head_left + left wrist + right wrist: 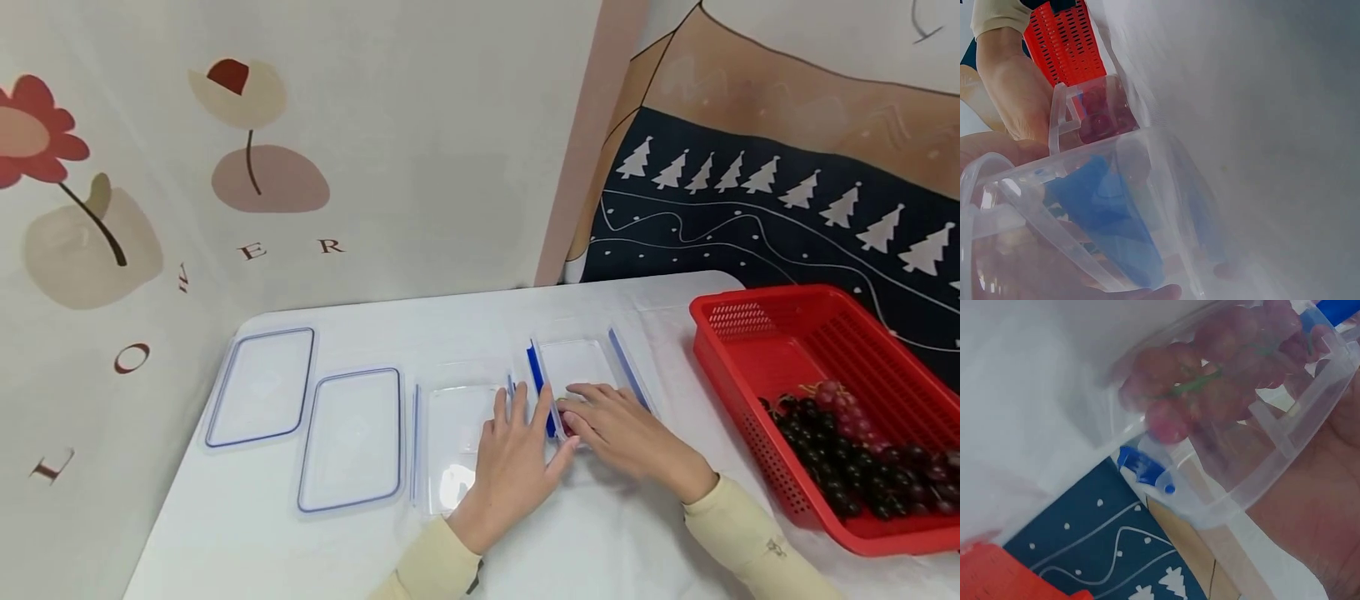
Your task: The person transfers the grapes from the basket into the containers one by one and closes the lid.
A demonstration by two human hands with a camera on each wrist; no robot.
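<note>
In the head view, two clear plastic containers stand side by side on the white worktop (pixel 600 542): the left container (pixel 442 433) and the right container (pixel 577 358), which has blue latch flaps. The left hand (pixel 517 467) reaches over the near right side of the left container, its fingers spread and released. The right hand (pixel 618 421) lies over the near end of the right container, hiding most of its contents; I cannot tell whether its fingers grasp anything. The right wrist view shows what they cover: a bunch of red grapes (pixel 1216 394) on a green stem, inside that container. The left wrist view also shows these grapes through the plastic. Only the head view shows two blue-edged lids (pixel 350 442) to the left and the black grapes (pixel 825 458) in the red basket (pixel 750 450) at right.
</note>
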